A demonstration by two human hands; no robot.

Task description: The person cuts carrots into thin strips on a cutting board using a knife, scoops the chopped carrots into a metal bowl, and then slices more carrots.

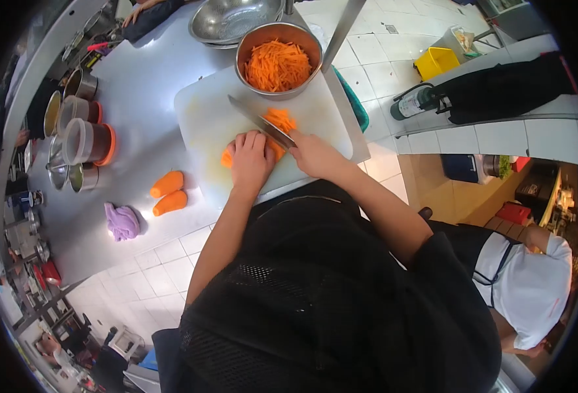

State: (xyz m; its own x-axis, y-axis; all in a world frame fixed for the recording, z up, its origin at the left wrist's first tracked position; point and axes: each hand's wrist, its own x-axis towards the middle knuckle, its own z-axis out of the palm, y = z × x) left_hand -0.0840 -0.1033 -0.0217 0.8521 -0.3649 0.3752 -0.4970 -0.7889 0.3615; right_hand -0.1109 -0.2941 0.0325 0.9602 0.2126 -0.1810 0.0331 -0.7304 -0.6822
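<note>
My right hand (316, 156) is closed around the handle of a kitchen knife (253, 116), whose blade points up and to the left over the white cutting board (197, 124). Curled fingers of my left hand (250, 157) press down on sliced carrot (227, 158), right beside the blade. Part of that carrot is hidden under the hand. Cut carrot strips (280, 118) lie on the far side of the blade. A metal bowl (242, 62) at the board's far edge holds a heap of shredded carrot (278, 67).
Two peeled carrots (168, 194) and a purple cloth (122, 221) lie on the steel table (138, 111) to the left. Plastic tubs (83, 141) and metal pots stand farther left. Behind the bowl is a colander (227, 23). A person in white (528, 281) stands at right.
</note>
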